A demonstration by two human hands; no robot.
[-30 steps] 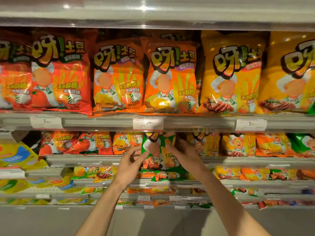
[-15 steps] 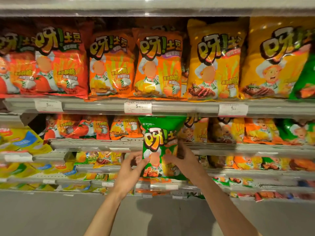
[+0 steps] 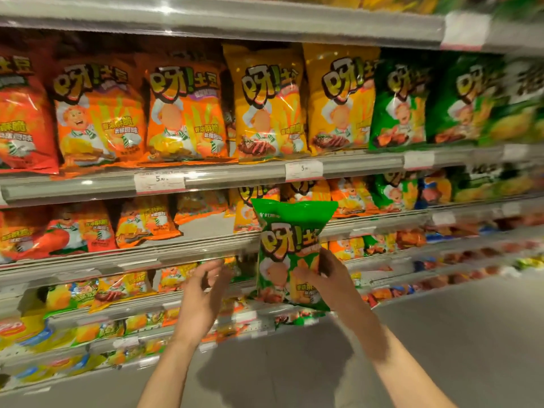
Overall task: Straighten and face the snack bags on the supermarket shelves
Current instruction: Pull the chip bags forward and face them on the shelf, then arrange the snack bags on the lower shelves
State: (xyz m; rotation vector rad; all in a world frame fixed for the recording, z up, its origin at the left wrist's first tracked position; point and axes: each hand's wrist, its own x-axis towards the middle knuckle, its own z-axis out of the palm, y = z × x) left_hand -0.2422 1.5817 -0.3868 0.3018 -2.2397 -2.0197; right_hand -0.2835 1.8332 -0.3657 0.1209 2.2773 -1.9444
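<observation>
The right hand (image 3: 332, 278) held a glossy green foil snack bag (image 3: 290, 254) upright in the air in front of the shelving, its printed front facing the camera. The grip of that hand was clamped on the bag's right edge at about mid-height, thumb across the front and the other fingers hidden behind it. The bag hung clear of every shelf, its top overlapping the view of the second shelf's grey metal edge (image 3: 206, 248) and its bottom corner level with the next shelf down.

The left hand (image 3: 203, 293) was just beside the bag on its left and apart from it, fingers spread and curled loosely, the grip parted and holding nothing.

On the upper grey shelf (image 3: 235, 175) stood a row of larger bags facing forward: a red foil bag (image 3: 23, 128) at the far left, two orange foil bags (image 3: 100, 116) beside it, two yellow foil bags (image 3: 268, 107) in the middle, and green foil bags (image 3: 397, 104) to the right, where the picture blurred. White paper price tags (image 3: 160, 181) sat in the shelf rail. On the second shelf smaller red and orange packets (image 3: 147, 222) leaned at different angles, one of them tilted. The lower shelves held small mixed packets, too blurred to tell apart.
</observation>
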